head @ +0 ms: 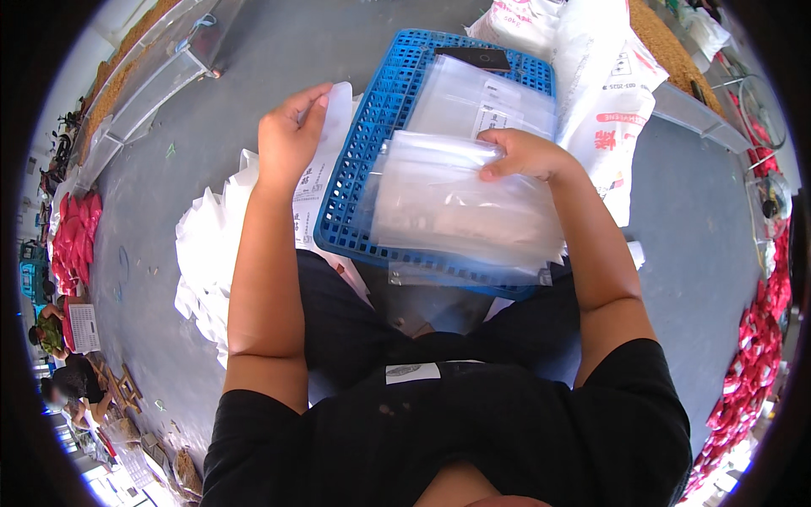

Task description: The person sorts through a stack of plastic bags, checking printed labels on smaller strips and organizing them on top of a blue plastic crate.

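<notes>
My left hand (288,130) pinches the upper edge of a white label strip (336,120) between thumb and fingers. Printed labels run down that strip beside my forearm. My right hand (529,155) grips the upper right edge of a stack of clear plastic bags (456,203), thumb on top. This stack rests on an upturned-looking blue plastic basket (351,158) in front of my lap. Behind it on the basket lie more clear bags (437,101), with white labels (497,117) showing on them. A dark phone-like object (475,58) lies at the basket's far end.
Crumpled white paper (212,241) heaps on the floor to my left. White printed sacks (602,114) stand right of the basket. Troughs of brown grain-like material (671,44) flank the grey floor (285,44). Red bags (751,367) line the right; people (79,380) sit far left.
</notes>
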`<state>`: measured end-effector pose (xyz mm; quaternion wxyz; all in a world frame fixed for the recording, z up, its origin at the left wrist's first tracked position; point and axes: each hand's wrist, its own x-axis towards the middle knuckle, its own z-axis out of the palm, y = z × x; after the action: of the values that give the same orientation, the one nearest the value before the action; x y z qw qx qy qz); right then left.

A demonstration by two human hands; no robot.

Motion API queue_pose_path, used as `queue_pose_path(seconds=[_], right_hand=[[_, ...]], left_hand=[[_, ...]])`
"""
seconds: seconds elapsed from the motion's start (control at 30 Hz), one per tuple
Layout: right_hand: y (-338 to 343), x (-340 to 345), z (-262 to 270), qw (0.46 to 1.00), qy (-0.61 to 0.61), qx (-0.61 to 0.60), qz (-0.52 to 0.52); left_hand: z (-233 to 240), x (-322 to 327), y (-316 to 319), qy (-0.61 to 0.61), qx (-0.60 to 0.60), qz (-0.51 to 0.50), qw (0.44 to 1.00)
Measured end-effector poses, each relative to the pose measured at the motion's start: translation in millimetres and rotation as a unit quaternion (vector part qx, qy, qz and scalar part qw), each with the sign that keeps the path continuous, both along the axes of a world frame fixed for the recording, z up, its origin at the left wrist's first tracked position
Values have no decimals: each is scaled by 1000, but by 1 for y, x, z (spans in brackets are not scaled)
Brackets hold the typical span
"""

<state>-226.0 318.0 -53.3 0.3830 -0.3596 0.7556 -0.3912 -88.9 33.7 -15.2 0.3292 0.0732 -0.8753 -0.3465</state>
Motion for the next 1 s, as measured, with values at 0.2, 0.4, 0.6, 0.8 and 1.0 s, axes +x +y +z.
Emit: queue_pose_path(seconds=[0.2,0.4,0.6,0.8,1.0], right_hand=[[-6,-13,-62,955,217,197,-41],[-23,41,-37,878,393,269,-40],[-67,98,-16,946,109,-304,-23],[-87,127,-4,922,60,-370,-97],[-95,158,13,905,-86,-414,-49]], left_hand=[[0,-2,1,-10,13,-18,1000],[4,5,10,-19,217,-198,956],[19,21,47,-37,332,-382,862],[29,35,44,-19,456,-433,777],[28,56,33,36,510,-382,770]])
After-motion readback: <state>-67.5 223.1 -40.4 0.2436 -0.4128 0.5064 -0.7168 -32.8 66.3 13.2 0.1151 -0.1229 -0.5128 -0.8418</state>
